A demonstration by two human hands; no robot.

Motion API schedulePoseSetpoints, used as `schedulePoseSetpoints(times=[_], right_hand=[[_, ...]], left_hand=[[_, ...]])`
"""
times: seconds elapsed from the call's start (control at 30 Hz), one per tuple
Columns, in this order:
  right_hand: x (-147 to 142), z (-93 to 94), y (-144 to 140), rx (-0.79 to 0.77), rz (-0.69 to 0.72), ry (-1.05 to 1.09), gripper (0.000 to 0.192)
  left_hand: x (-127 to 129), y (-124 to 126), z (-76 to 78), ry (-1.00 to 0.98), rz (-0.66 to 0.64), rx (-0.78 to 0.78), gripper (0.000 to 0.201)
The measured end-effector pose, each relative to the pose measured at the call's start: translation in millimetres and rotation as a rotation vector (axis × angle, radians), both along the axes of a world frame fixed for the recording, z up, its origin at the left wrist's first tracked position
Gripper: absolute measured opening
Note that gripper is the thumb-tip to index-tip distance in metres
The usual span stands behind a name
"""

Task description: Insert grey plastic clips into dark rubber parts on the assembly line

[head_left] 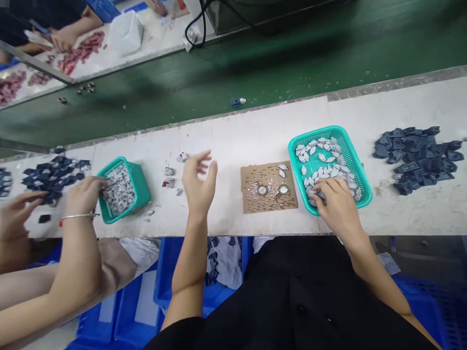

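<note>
1. Nearest the camera, a black buttoned garment (292, 301) fills the lower middle, with blue plastic crates (171, 287) under the table edge; what the crates hold is partly hidden by the arms.
2. Reaching forward on the right, the right hand (337, 206) rests palm down in the near corner of a teal perforated plastic basket (348, 146), fingers curled onto the small pale grey oval pieces (321, 163) heaped there. Whether it pinches a piece cannot be told, since the fingertips are buried among them.
3. Well apart from that basket, the left hand (199, 182) hovers above the white table (255, 131) with fingers spread loosely and nothing in it; its outline is blurred.
4. Between the two hands lies a brown cardboard square (268, 187) bearing two round metal discs (273, 190) side by side, plus two grey ovals near its far right corner.
5. The basket's long axis runs from near left to far right, slightly slanted to the table edge; the ovals point every way.
6. Farther right sits a pile of dark blue plastic parts (419, 155).
7. At left, a co-worker's hand (83, 194) with a bracelet touches a second teal basket (140, 182).
8. Beyond the table runs a green conveyor belt (255, 63).
</note>
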State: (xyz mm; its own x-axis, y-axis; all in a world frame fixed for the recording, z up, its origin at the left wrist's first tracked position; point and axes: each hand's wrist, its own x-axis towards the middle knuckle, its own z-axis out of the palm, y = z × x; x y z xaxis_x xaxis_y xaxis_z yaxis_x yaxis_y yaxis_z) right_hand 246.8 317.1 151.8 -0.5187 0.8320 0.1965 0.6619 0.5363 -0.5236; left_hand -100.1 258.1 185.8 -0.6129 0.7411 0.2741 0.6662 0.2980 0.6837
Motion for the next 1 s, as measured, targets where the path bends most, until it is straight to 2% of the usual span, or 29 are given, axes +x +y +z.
schedulePoseSetpoints(times=[0.03, 0.1, 0.2, 0.27, 0.37, 0.5, 0.63, 0.73, 0.83, 1.0], right_hand=[[0.0, 0.4, -0.8, 0.004, -0.009, -0.001, 0.006], [0.3, 1.5, -3.9, 0.008, -0.026, -0.004, 0.005], [1.5, 4.1, -12.8, 0.014, -0.049, -0.03, 0.005], [3.2, 6.3, -20.7, 0.017, -0.065, -0.052, 0.005], [6.7, 9.1, -32.3, 0.003, -0.087, -0.065, 0.005], [11.5, 9.0, -41.5, -0.008, -0.128, -0.07, 0.007], [14.2, 3.8, -41.1, -0.013, -0.175, -0.023, 0.012], [13.3, 1.6, -39.2, -0.013, -0.239, 0.055, 0.017], [11.6, 6.1, -40.4, -0.05, -0.329, 0.245, 0.021], [16.2, 22.8, -43.5, -0.27, -0.341, 0.639, 0.023]], left_hand=[[6.9, -34.2, -3.8, 0.005, 0.068, 0.004, 0.033], [22.2, -98.5, -22.1, -0.001, 0.284, 0.004, 0.032], [51.2, -181.3, -67.1, 0.015, 0.73, 0.01, 0.021], [73.1, -225.4, -98.5, -0.045, 0.794, -0.087, 0.014], [99.9, -271.4, -137.9, -0.232, 0.641, -0.307, 0.016], [109.4, -298.7, -177.0, -0.438, 0.42, -0.579, 0.03], [100.5, -305.9, -198.9, -0.512, 0.363, -0.774, 0.032], [98.6, -307.7, -203.3, -0.536, 0.385, -0.887, 0.033], [102.8, -309.7, -201.3, -0.552, 0.422, -0.956, 0.032], [103.6, -308.3, -196.3, -0.615, 0.407, -0.996, 0.031]])
